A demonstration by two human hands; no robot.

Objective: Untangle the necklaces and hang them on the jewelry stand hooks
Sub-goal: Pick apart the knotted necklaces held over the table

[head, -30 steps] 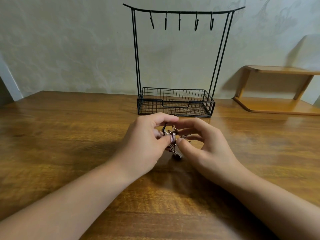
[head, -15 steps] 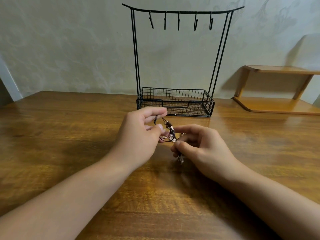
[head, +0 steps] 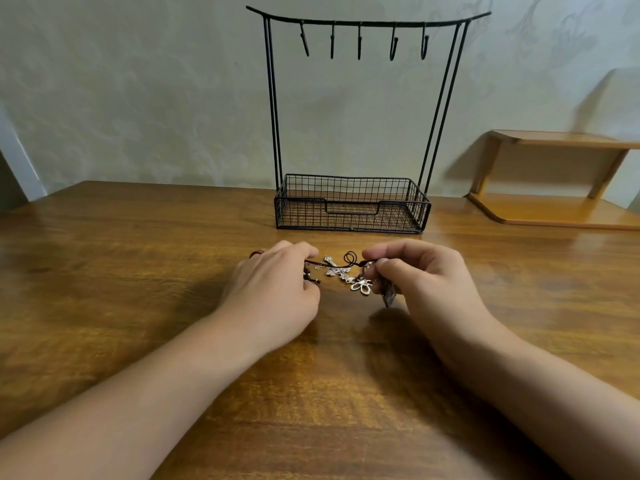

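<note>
Head view finds us early on: our left hand and right hand each pinch the tangled necklaces just above the table, stand hooks all bare, untangling and hanging remain

The black wire jewelry stand stands upright at the far edge of the brown wooden table, against the pale patterned wall. Between its two pairs of uprights the frame is open from the five black hooks down to the black mesh basket. All hooks hang bare. A bare strip of table separates the basket from both hands. The light wooden shelf unit occupies the right rear corner.
</note>
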